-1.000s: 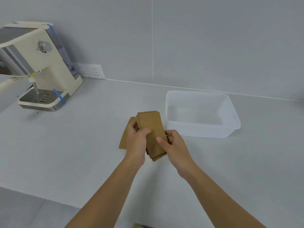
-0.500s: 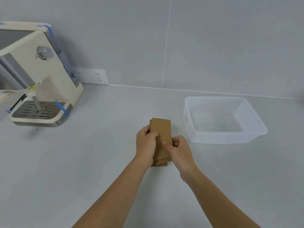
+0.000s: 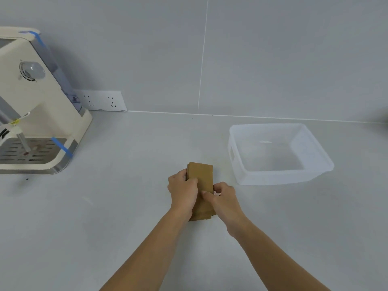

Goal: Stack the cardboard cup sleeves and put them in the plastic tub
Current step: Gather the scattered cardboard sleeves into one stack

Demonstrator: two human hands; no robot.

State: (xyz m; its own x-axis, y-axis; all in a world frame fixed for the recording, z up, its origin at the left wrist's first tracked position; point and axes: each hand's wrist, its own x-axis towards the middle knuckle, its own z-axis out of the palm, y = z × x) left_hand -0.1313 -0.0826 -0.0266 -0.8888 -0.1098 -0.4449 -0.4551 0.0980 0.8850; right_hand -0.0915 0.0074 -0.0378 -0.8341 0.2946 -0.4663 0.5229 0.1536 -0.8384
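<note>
A squared-up stack of brown cardboard cup sleeves lies flat on the grey counter at the centre. My left hand grips the stack's left edge, thumb on top. My right hand pinches its right edge, thumb pressed on the top sleeve. Both hands hide the stack's middle. The clear plastic tub stands to the right of the stack, a short gap away, with nothing visible inside it.
A cream coffee machine with blue tape strips and a metal drip tray stands at the far left. A white double wall socket sits behind it at the counter's back edge. A grey tiled wall closes the back.
The fanned sleeves have been pushed together into one aligned stack between my hands. The view has shifted left, so the tub sits further right in frame.
</note>
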